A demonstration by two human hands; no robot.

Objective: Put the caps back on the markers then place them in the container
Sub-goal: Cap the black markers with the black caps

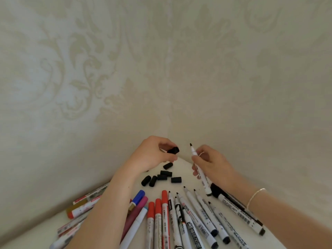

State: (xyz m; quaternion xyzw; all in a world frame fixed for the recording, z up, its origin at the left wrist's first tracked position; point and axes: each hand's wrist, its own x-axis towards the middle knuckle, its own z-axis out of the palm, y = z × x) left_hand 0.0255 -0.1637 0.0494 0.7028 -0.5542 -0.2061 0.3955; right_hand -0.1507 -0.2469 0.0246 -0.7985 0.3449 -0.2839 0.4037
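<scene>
left grip (152,155) pinches a black cap (173,150) at its fingertips, raised above the tabletop (186,169); right grip (212,164) grasps an uncapped white marker (199,169), black tip up, just beside the cap but apart. under them six loose black caps (161,177) lie clustered. nearer, uncapped black markers (201,212) and red-capped markers (158,216) fan out flat on the tabletop.

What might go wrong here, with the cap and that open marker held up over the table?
The left hand pinches a black cap apart from the bare tip of the marker gripped by the right hand; a misaligned push might ink the fingers. A dropped cap could scatter the loose caps below. No container is in view.
</scene>
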